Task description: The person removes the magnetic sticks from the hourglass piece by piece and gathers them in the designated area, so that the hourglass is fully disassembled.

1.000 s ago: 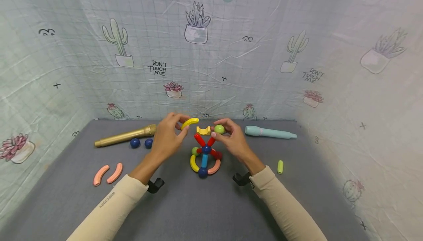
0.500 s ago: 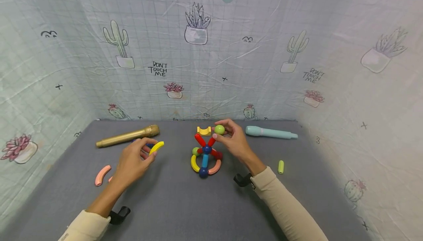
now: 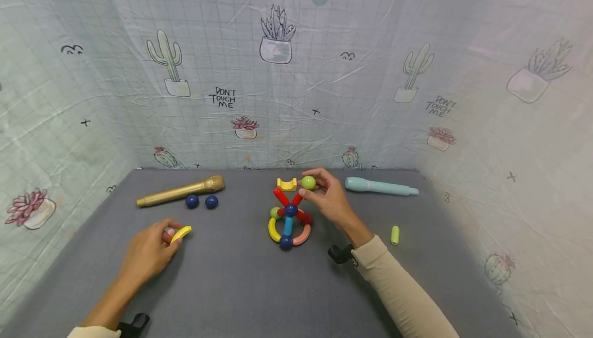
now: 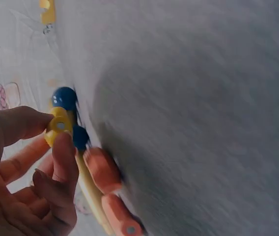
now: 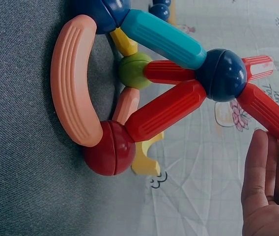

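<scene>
My left hand (image 3: 147,253) pinches a yellow curved magnetic rod (image 3: 182,233) between thumb and fingertips, above the left side of the table. Two salmon curved rods (image 4: 103,169) show beyond it in the left wrist view; in the head view the hand mostly hides them. My right hand (image 3: 331,197) holds a green ball (image 3: 308,182) at the end of a red rod (image 5: 267,112) on the magnetic construction. That construction has a ring base of balls and curved rods, with straight rods rising to a blue ball (image 5: 222,74) and another red rod (image 3: 280,196) slanting up.
A gold microphone (image 3: 180,191) and two blue balls (image 3: 211,201) lie at the back left. Behind the construction stands a yellow cradle-shaped piece (image 3: 286,184). To the right are a pale teal microphone (image 3: 382,186) and a short light-green rod (image 3: 395,235). A printed cloth hangs behind.
My left hand has moved left and toward me from beside the construction, carrying the yellow curved rod. My right hand stays at the green ball. The blue balls show fully again.
</scene>
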Motion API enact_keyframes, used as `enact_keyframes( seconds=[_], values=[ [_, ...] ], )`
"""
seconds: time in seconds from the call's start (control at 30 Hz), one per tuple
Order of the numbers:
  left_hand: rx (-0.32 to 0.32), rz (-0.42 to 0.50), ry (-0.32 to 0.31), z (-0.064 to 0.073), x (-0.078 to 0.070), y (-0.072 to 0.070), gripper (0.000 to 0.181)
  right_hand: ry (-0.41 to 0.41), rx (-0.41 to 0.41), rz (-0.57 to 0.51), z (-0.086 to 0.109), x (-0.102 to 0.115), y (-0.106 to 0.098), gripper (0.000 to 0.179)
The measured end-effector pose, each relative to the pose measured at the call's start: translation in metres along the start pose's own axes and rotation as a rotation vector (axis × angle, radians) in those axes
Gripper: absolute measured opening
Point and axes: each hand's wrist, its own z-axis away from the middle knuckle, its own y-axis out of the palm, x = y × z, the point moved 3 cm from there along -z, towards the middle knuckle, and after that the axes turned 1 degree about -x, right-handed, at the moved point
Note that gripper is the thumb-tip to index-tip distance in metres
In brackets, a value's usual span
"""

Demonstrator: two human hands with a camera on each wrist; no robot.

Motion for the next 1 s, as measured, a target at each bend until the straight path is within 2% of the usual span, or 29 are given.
enact_keyframes(
  seconds=[0.17,0.3,0.4,0.5,0.63,0.77,0.87,1.0],
  values=[
    [0.082,-0.056,-0.045,0.007,0.009,-0.001,0.027,0.012,0.005,-0.012,0.001,0.001,0.001,0.038],
    [0.129,-0.079,-0.051,0.011,0.011,0.000,0.032,0.013,0.008,-0.011,0.001,0.000,0.001,0.038],
    [0.128,-0.095,-0.052,0.011,0.010,0.000,0.034,0.008,0.007,-0.013,0.001,-0.001,0.001,0.039],
    [0.070,-0.113,-0.030,0.010,0.004,-0.001,0.034,0.001,0.002,-0.021,0.001,-0.002,0.001,0.039],
    [-0.019,-0.104,0.032,0.004,-0.019,-0.005,0.032,0.003,-0.013,-0.027,0.002,-0.003,-0.001,0.040],
    [-0.063,-0.043,0.104,-0.006,-0.049,0.001,0.031,0.011,-0.019,-0.032,0.003,-0.002,-0.002,0.039],
    [-0.063,0.031,0.143,-0.015,-0.071,0.011,0.032,0.014,-0.018,-0.039,0.004,-0.001,-0.002,0.038],
    [-0.022,0.147,0.141,-0.028,-0.100,0.025,0.036,0.014,-0.017,-0.045,0.004,0.001,-0.002,0.038]
  ],
)
